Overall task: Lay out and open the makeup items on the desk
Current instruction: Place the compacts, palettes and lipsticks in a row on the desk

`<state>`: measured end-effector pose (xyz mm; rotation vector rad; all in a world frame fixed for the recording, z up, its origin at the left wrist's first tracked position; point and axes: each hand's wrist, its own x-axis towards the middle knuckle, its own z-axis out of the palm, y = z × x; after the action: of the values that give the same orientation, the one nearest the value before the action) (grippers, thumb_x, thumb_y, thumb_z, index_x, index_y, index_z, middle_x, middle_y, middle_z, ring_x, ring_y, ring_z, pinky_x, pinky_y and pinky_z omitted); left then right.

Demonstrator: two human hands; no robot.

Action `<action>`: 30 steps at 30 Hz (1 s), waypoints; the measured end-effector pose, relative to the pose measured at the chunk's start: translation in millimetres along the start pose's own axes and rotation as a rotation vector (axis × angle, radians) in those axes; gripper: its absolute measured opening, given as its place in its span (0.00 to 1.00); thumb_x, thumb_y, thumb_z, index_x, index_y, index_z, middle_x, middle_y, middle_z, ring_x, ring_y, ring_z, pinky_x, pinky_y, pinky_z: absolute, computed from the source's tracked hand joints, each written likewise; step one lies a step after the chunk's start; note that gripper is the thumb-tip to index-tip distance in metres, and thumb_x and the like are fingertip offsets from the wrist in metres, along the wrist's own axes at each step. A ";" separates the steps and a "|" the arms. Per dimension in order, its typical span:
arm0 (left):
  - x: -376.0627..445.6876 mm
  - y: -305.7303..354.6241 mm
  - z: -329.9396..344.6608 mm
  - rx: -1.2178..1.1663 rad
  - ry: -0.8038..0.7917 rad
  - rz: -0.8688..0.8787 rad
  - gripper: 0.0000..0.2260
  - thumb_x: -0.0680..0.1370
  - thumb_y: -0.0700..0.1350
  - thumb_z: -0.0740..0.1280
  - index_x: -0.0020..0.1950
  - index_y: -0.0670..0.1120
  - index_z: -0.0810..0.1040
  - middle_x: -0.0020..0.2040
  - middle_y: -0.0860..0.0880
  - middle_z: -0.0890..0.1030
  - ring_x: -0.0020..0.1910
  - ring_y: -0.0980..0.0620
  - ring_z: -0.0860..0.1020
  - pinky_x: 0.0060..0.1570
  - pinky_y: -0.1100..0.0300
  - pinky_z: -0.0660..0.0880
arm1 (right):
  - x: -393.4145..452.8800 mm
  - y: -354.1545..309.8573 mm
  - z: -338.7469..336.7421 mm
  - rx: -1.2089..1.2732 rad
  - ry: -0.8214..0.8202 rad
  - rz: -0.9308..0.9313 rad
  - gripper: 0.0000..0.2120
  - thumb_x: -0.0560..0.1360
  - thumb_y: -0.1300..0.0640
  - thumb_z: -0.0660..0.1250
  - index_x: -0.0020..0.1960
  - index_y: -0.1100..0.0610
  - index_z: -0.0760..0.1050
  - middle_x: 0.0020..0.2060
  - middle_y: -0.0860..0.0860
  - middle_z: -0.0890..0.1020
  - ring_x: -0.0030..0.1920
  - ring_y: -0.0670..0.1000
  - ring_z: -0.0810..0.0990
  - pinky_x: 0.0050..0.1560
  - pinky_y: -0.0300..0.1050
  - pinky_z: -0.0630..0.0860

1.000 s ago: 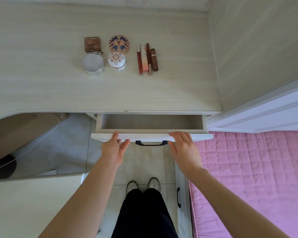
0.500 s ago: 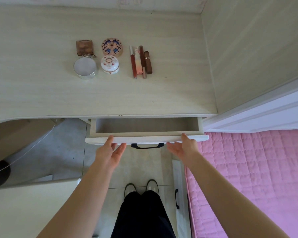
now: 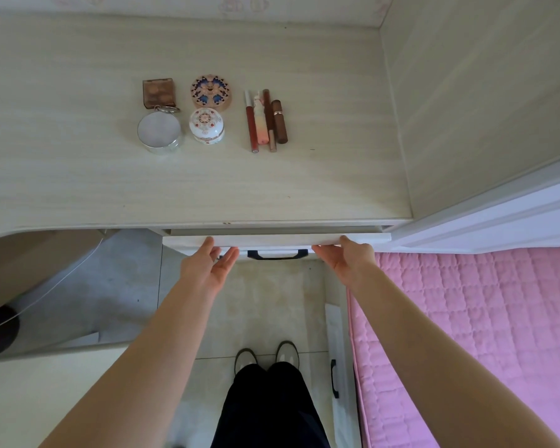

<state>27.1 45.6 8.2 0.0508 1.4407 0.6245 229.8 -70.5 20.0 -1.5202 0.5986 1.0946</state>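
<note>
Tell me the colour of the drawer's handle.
Dark navy, nearly black: the drawer handle, in the head view.

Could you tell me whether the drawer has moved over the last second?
Yes. The drawer has slid in under the desk edge, nearly shut.

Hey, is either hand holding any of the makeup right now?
No, the left hand and right hand both press the drawer front, away from the makeup items on the desk.
</note>
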 end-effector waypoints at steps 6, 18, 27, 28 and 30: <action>3.1 1.9 7.2 -0.049 0.013 0.010 0.08 0.80 0.36 0.63 0.58 0.35 0.72 0.60 0.39 0.75 0.53 0.34 0.78 0.49 0.44 0.79 | -1.5 -5.8 8.8 0.051 0.011 -0.021 0.07 0.78 0.73 0.56 0.52 0.74 0.71 0.42 0.66 0.80 0.27 0.60 0.82 0.31 0.51 0.82; 5.3 6.7 21.2 -0.111 -0.046 -0.004 0.11 0.82 0.38 0.61 0.63 0.37 0.70 0.60 0.43 0.73 0.58 0.35 0.77 0.49 0.41 0.77 | 2.1 -17.0 20.1 0.081 0.106 0.002 0.11 0.80 0.69 0.48 0.56 0.67 0.68 0.34 0.63 0.80 0.25 0.61 0.81 0.41 0.56 0.82; 4.8 1.3 18.6 -0.092 -0.061 0.015 0.07 0.82 0.37 0.60 0.59 0.38 0.71 0.55 0.44 0.76 0.56 0.38 0.78 0.55 0.45 0.77 | 7.2 -19.6 14.2 -0.033 0.072 0.002 0.19 0.80 0.66 0.45 0.66 0.68 0.66 0.51 0.66 0.79 0.52 0.63 0.82 0.46 0.56 0.81; 4.6 1.0 17.9 -0.068 -0.057 0.029 0.08 0.82 0.37 0.60 0.60 0.39 0.71 0.56 0.44 0.76 0.57 0.39 0.79 0.55 0.47 0.77 | 9.3 -19.0 11.7 -0.089 0.032 0.002 0.19 0.81 0.64 0.47 0.69 0.66 0.65 0.59 0.64 0.77 0.59 0.62 0.78 0.53 0.56 0.79; 1.8 0.1 16.0 0.010 -0.055 0.062 0.08 0.81 0.37 0.61 0.60 0.39 0.71 0.58 0.43 0.77 0.57 0.40 0.79 0.55 0.48 0.77 | 4.8 -17.7 7.4 -0.241 -0.004 -0.037 0.18 0.81 0.62 0.54 0.69 0.64 0.66 0.65 0.61 0.73 0.63 0.60 0.76 0.55 0.52 0.78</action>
<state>41.9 51.8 9.1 0.1201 1.3936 0.6616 244.5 -58.0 24.5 -1.7286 0.4461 1.1736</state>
